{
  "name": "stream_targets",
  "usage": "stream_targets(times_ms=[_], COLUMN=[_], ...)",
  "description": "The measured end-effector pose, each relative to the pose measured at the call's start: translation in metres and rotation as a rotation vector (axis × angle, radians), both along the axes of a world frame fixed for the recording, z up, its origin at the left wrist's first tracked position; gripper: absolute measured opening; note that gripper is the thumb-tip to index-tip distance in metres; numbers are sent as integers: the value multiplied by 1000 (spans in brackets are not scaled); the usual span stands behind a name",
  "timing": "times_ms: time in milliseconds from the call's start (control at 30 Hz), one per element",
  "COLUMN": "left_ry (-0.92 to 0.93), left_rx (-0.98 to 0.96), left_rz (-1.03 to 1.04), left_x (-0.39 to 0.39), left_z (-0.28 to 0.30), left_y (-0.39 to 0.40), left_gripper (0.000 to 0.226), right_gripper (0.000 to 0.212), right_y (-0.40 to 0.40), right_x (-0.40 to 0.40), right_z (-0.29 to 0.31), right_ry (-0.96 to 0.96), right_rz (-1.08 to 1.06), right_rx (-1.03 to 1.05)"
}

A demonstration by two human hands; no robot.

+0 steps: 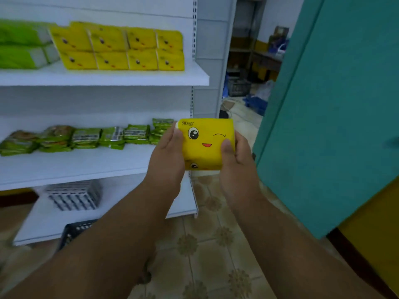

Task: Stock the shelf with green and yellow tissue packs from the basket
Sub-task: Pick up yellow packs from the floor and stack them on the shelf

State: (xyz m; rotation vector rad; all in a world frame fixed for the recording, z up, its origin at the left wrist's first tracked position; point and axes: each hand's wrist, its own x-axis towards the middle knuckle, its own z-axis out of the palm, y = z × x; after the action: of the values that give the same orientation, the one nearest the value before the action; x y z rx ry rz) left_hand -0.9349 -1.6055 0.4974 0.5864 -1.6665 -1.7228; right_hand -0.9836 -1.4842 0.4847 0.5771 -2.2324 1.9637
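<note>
The left hand (170,152) and the right hand (236,154) grasp a yellow pack (208,143) between them, each thumb pressed on its front face and the fingers wrapped behind its sides. The pack is held in the air in front of the right end of the white shelf (103,77), at about the height of the middle board, touching no board. Its front shows a cartoon face: one round open eye, one winking eye and a small red smiling mouth. A small framed label sits in the top left corner, too small to read. Part of a second eye shows at the lower edge, near the left thumb's base. On the top board stands a double row of yellow packs (121,49) with the same kind of face, too blurred to read, and just to their left lie green packs (20,45), stacked two high. The middle board carries a row of small green packets (86,138) whose print is not legible. On the bottom board sits a white basket (74,196). A dark basket (76,230) stands on the patterned tiled floor (207,244) in front of the shelf, partly hidden by the left forearm. A teal panel (336,117) rises at the right.
</note>
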Motion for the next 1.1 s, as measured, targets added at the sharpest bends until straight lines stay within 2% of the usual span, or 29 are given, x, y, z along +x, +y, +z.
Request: stream_targets(times_ms=[100, 200, 367, 467, 500, 567, 633, 667, 800, 900, 967, 1033, 1100], left_ry=[74, 139, 195, 195, 185, 138, 55, 12, -50, -73, -169, -188, -209], left_rx=[20, -77, -226, -277, -287, -301, -394, -471, -783, -907, -940, -871, -926], left_rz=[-9, 8, -99, -171, -190, -263, -331, -341, -185, 23, 196, 274, 327], left_x=[-7, -14, -26, -46, -54, -72, -92, -101, -140, -176, -200, -220, -235], left_z=[20, 38, 63, 76, 80, 88, 95, 98, 111, 115, 119, 124, 127], left_y=[-60, -116, -190, -224, -235, -257, -278, -288, -316, -334, -346, -357, -366], left_gripper=[20, 6, 41, 41, 42, 61, 74, 72, 39, 15, 26, 57, 81], right_gripper=[14, 9, 13, 15, 17, 31, 39, 39, 29, 39, 49, 52, 54], right_y=[-67, -134, -210, -238, -244, -254, -259, -262, -281, -305, -320, -334, -344], right_x=[-13, -26, -47, -64, -71, -88, -112, -126, -182, -222, -248, -275, -297], right_z=[18, 41, 74, 90, 95, 103, 109, 110, 118, 128, 133, 136, 137], right_ry=[39, 7, -69, -39, -11, 35, 88, 115, 196, 236, 255, 293, 316], right_rz=[23, 29, 28, 82, 110, 176, 219, 232, 284, 347, 355, 317, 264], right_rx=[-62, -150, -222, -190, -172, -141, -90, -56, 21, 17, 44, 109, 127])
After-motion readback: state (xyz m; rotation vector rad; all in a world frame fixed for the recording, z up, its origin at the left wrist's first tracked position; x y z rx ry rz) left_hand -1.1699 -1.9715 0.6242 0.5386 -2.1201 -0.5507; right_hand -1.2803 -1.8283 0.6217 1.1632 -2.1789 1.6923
